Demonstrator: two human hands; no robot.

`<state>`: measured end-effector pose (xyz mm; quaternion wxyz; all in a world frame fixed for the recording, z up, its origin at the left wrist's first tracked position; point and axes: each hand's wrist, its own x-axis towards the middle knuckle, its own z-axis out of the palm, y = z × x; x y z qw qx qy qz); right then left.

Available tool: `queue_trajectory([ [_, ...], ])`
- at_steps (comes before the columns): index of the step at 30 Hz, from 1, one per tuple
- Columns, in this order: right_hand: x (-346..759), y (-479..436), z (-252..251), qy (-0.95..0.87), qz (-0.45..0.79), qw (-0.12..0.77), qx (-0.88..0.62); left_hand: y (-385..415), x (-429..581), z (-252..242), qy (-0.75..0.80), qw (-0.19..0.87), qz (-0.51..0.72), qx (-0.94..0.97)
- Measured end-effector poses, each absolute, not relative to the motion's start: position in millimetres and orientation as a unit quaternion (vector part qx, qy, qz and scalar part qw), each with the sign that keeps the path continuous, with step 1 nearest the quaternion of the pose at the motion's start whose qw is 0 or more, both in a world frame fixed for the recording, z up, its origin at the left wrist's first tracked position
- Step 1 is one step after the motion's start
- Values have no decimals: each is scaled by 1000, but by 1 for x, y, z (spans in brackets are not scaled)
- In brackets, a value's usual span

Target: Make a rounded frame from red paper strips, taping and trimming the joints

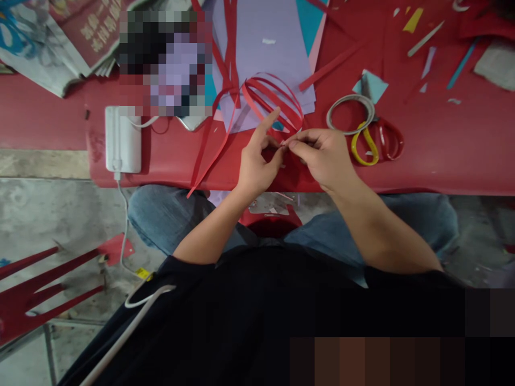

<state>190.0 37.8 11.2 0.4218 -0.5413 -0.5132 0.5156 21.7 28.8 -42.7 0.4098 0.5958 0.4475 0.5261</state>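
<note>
My left hand and my right hand meet over the table's front edge. Thumb and fingers of each are pinched together around a tiny pale bit between them, too small to name. The left index finger points up, away from the pinch. Just beyond the fingertips lies a looped bundle of red paper strips, its near end close to my right fingers. More red strips trail to the left. Under them are lilac paper sheets. A roll of tape lies right of my right hand, against scissors with yellow and red handles.
On the red table a white power bank with a cable stands at the left. Newspapers lie at the far left. Paper scraps are scattered at the right. A red stool shows below the table edge.
</note>
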Motion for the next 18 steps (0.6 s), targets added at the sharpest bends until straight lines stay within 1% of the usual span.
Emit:
queue_trajectory([
  [12,192,35,11,-597,418,402,-553,26,22,-36,476,428,516,569],
  [18,193,28,16,-679,329,359,-550,26,21,-35,488,424,509,568],
])
